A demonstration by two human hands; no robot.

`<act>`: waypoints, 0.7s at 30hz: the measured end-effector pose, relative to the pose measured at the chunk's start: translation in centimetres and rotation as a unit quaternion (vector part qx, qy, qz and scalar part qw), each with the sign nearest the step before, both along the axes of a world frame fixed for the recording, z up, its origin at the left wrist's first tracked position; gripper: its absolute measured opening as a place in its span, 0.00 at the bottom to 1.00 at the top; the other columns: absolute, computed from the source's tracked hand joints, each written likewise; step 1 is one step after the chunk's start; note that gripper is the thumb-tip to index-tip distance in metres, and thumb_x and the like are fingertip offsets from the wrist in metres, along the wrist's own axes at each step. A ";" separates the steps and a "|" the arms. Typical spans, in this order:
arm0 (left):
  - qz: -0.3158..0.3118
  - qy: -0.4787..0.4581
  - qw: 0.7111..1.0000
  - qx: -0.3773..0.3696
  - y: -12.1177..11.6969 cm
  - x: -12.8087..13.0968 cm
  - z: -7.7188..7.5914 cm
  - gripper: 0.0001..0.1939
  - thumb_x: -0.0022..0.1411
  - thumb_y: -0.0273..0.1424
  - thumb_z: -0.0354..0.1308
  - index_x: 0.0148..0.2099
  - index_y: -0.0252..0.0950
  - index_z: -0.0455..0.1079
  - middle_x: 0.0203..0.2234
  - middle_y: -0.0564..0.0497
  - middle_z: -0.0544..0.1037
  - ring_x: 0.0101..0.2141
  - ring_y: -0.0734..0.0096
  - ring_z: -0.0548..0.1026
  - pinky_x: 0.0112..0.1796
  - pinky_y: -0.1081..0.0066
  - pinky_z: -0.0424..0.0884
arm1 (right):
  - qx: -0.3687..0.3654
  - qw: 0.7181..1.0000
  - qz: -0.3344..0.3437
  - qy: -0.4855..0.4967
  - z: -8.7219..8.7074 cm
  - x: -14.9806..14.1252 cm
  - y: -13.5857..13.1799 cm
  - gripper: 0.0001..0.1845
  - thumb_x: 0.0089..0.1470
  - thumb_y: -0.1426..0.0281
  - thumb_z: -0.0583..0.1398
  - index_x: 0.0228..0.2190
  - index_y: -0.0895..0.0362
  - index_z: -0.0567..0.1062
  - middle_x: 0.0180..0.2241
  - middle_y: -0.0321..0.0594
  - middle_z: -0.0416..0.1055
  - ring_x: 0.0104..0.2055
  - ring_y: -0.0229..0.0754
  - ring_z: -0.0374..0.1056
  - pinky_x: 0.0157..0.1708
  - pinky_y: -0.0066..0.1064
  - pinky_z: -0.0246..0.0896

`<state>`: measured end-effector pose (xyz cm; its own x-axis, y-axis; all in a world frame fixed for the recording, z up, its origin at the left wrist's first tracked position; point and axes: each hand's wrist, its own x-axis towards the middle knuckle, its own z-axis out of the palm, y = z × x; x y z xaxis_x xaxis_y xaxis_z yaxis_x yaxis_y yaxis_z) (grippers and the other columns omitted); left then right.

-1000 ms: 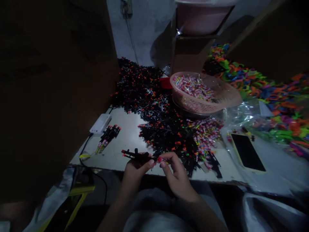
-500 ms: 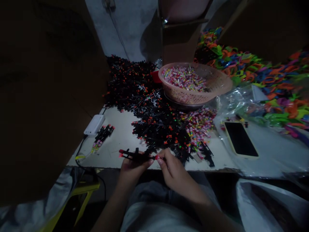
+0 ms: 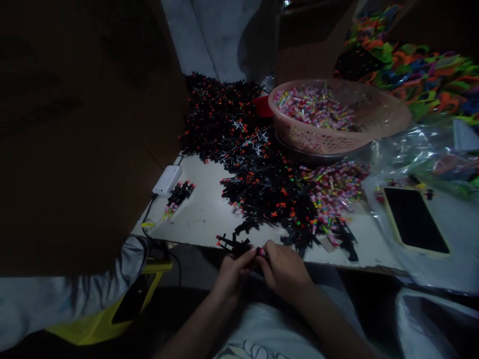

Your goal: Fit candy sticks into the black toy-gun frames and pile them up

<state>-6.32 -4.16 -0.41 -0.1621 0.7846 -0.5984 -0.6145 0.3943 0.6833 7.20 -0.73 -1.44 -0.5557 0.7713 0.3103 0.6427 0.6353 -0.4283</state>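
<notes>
- Presently, the left hand [image 3: 232, 275] is closed around a black toy rifle [image 3: 236, 245], red-tipped muzzle angled up and out to that hand's left.
- Right hand [image 3: 289, 270]: thumb and forefinger pinched on a small pinkish piece [image 3: 261, 253] at the rifle's rear — fingertips of both hands very near each other; whether the piece is seated, cannot tell.
- Both hands at the near edge of a white tabletop [image 3: 204, 212].
- Just beyond the hands: heap of black toy rifles [image 3: 258, 192], orange bits mixed in.
- Ahead and right of the right hand: loose candy-coloured tubes [image 3: 339, 192]; farther out, a pink perforated basket [image 3: 318, 142] holding more such tubes.
- Well right of the right hand: smartphone [image 3: 416, 219], dark screen, on clear plastic.
- Left of the left hand: small row of rifles with coloured ends [image 3: 179, 195] — beside a white plastic box [image 3: 167, 180].
</notes>
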 end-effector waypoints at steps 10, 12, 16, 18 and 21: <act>-0.016 0.308 0.948 0.083 2.8 -6.2 1.6 0.23 0.44 0.42 0.67 0.39 0.33 0.70 0.29 0.48 0.78 0.27 0.67 0.75 0.32 0.67 0.71 | -0.104 0.989 -0.023 0.107 1.0 1.0 1.0 0.15 0.57 0.60 0.57 0.42 0.56 0.68 0.35 0.42 0.72 0.38 0.45 0.69 0.37 0.33 0.62; -0.019 0.527 0.847 0.066 4.0 -10.3 2.4 0.19 0.50 0.43 0.61 0.39 0.35 0.69 0.25 0.50 0.76 0.26 0.67 0.74 0.32 0.67 0.70 | -0.107 0.981 -0.069 0.144 1.2 2.6 1.4 0.14 0.58 0.60 0.55 0.43 0.55 0.68 0.36 0.42 0.71 0.38 0.44 0.68 0.38 0.33 0.62; -0.042 0.784 0.618 -0.051 5.6 -17.4 3.2 0.19 0.59 0.42 0.49 0.45 0.35 0.69 0.37 0.42 0.76 0.37 0.57 0.74 0.39 0.60 0.69 | -0.057 0.966 -0.172 0.187 1.3 6.8 2.7 0.10 0.60 0.62 0.53 0.37 0.55 0.69 0.34 0.41 0.70 0.35 0.43 0.66 0.37 0.33 0.61; -0.057 0.824 0.560 -0.065 5.9 -18.9 2.5 0.23 0.59 0.43 0.50 0.49 0.33 0.68 0.44 0.37 0.74 0.44 0.50 0.72 0.43 0.56 0.68 | -0.028 0.958 -0.218 0.185 1.1 8.9 3.4 0.10 0.59 0.62 0.53 0.35 0.55 0.70 0.33 0.41 0.69 0.34 0.43 0.65 0.36 0.33 0.60; -0.059 0.853 0.518 0.000 6.0 -18.2 0.8 0.23 0.59 0.41 0.50 0.51 0.31 0.68 0.49 0.35 0.71 0.51 0.48 0.68 0.50 0.54 0.64 | 0.011 0.951 -0.275 0.140 0.4 11.6 4.3 0.10 0.59 0.64 0.53 0.35 0.56 0.70 0.33 0.42 0.69 0.35 0.44 0.65 0.37 0.35 0.60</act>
<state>-24.49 1.86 0.36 -0.4059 0.8490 0.3383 0.9130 0.3597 0.1926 18.81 3.59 -1.04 0.0367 0.9128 0.4067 0.7426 0.2474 -0.6223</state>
